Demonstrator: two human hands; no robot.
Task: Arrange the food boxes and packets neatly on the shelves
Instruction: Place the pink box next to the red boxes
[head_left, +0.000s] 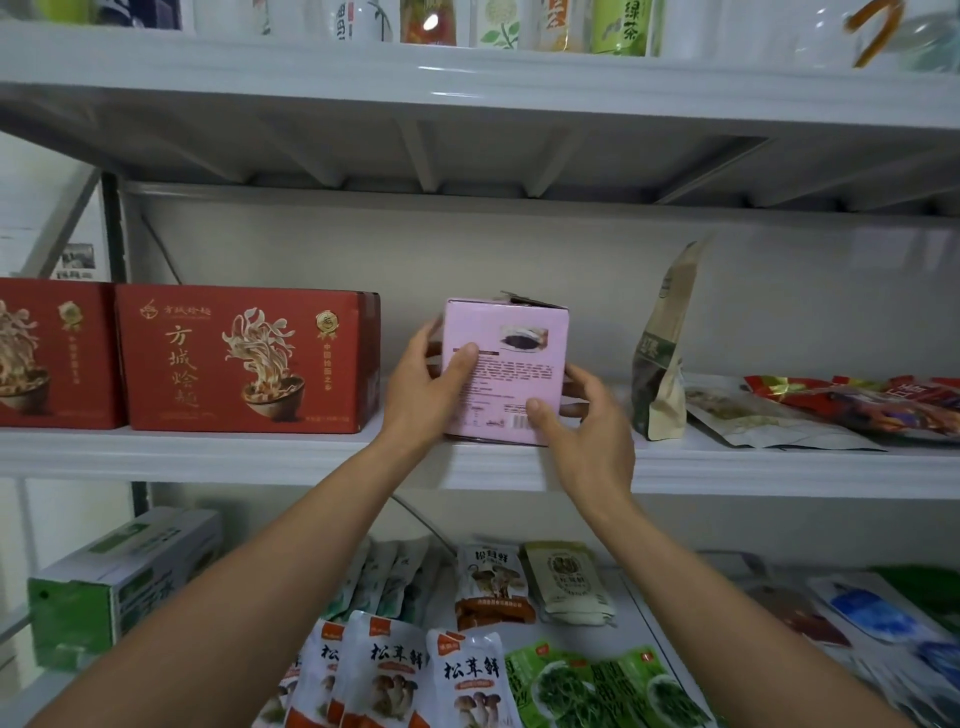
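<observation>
A pink food box (514, 358) stands upright near the front edge of the middle shelf (291, 452), its printed back facing me. My left hand (426, 387) grips its left side, thumb on the front face and fingers round the left edge. My right hand (587, 426) holds its lower right corner, thumb on the front and fingers behind. A red noodle box (249, 358) stands a short gap to the left, with a second red box (52, 353) beside it. A brown and green standing pouch (662, 358) is to the right.
Flat packets (831, 410) lie in a loose pile at the right end of the middle shelf. The lower shelf holds a green and white carton (119, 582) at the left and several mushroom and vegetable packets (467, 670). Bottles (618, 26) stand on the top shelf.
</observation>
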